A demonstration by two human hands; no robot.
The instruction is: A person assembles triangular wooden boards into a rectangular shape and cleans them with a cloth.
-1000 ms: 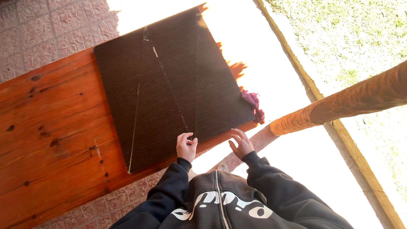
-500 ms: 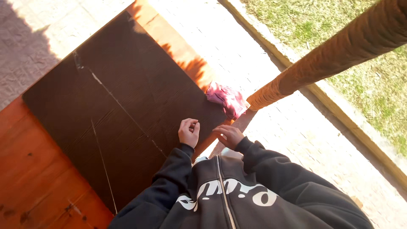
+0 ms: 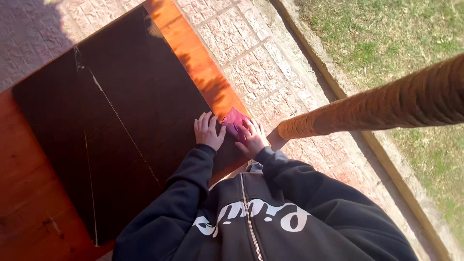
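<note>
Pink cloth (image 3: 234, 122): small, crumpled, magenta, lying at the corner of the dark board (image 3: 111, 125), just under and ahead of the right hand's fingertips. Board is flat, dark brown, with pale crease lines, resting on an orange wooden table (image 3: 29, 193). Right hand (image 3: 250, 137): fingers spread, palm down, touching the cloth, not clenched. Left hand (image 3: 208, 130): open, flat on the board just beside the cloth, fingers extended forward. Both black sleeves bent at the elbow. Wooden post (image 3: 386, 104) to the right of the right hand.
</note>
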